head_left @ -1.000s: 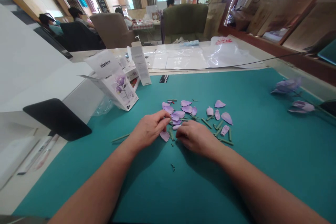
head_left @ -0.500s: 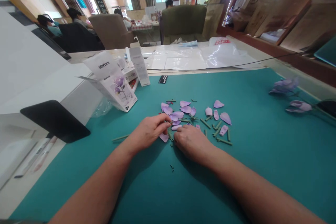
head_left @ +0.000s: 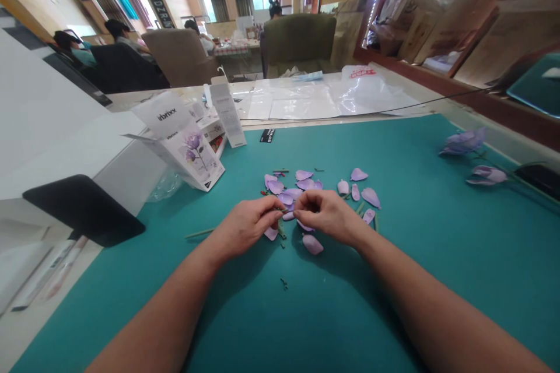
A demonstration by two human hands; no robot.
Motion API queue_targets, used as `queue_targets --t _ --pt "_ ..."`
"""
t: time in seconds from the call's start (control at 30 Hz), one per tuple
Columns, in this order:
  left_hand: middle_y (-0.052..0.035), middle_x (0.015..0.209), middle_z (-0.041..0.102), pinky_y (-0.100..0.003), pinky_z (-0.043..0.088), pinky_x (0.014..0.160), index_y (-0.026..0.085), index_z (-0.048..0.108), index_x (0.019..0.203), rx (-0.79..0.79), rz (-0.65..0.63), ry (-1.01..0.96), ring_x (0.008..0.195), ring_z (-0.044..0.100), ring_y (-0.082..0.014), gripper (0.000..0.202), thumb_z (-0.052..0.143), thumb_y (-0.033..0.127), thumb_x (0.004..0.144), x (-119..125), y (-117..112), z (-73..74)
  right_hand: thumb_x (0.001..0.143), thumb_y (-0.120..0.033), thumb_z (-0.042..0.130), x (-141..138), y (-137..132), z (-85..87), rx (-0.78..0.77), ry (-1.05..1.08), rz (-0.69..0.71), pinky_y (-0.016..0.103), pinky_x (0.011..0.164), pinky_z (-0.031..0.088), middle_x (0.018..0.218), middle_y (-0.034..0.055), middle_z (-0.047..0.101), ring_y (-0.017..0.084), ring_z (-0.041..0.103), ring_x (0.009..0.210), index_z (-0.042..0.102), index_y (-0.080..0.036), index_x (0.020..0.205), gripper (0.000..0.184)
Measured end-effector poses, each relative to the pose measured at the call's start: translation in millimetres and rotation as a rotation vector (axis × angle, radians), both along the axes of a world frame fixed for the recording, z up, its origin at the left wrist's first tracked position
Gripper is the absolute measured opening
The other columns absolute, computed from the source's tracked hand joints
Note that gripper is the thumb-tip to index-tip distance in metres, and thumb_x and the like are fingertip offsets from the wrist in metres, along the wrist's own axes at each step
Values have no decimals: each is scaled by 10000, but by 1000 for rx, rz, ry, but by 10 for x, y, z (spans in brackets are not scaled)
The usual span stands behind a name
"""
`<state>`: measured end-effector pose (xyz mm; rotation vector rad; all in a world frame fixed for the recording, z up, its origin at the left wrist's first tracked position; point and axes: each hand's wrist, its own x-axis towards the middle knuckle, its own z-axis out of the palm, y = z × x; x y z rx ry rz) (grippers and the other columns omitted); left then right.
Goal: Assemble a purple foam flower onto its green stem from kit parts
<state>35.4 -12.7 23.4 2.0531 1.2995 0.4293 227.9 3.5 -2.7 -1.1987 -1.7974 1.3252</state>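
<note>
The white box (head_left: 192, 157) at the far left edge of the teal mat (head_left: 415, 280) shows a printed purple flower, and the card above it carries a blurred brand word that looks like "irbrixx". The tall white leaflet (head_left: 227, 113) just behind it has print too small to read, as does the black tag (head_left: 266, 135) on the mat's far edge. The red lettering on the plastic bag (head_left: 371, 90) on the surface (head_left: 280, 93) beyond the mat can't be read either. Compared with the earlier frame, a lilac petal (head_left: 312, 243) now lies on the bare mat just below your right hand (head_left: 326, 215), and your fingertips have lifted and drawn together. Your left hand (head_left: 247, 226) pinches a short green stem (head_left: 280, 210) between thumb and fingers, while your right hand pinches at the same spot, its thumb and forefinger pressed together against the stem. Another petal (head_left: 271, 233) lies just under your left hand. The scattered lilac petals (head_left: 297, 183) spread just beyond both hands, and a long green stem (head_left: 199, 233) lies to the left of your left hand.
</note>
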Motion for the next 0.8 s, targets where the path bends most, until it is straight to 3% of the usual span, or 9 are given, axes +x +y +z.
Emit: queue_targets --t 0.17,0.47,0.63,0.8 --pt "7 755 662 -238 441 665 204 604 890 -4 -18 6 700 599 -142 214 411 297 896 25 -18 2 698 -253 619 -27 -2 -32 -46 196 -47 203 486 354 602 -35 541 78 443 521 592 -162 695 96" --pt "-3 761 658 -244 444 657 202 598 897 30 0 5 697 594 -146 230 403 324 904 59 -33 2 755 -314 643 -67 4 -159 47 220 -26 213 520 387 663 -10 584 92 487 576 603 -158 732 163" --pt "9 742 645 -250 451 667 201 570 876 -8 11 -73 698 593 -145 189 413 303 901 57 -29 -18 753 -266 641 -89 -9 -165 84 252 -11 225 564 424 703 -5 603 105 523 624 600 -168 756 107" --pt "5 749 640 -256 455 694 188 573 852 -89 -28 -143 713 590 -140 199 404 277 908 34 -41 29 792 -229 629 -92 -41 -137 272 206 2 258 651 439 764 6 608 126 543 707 613 -181 797 51"
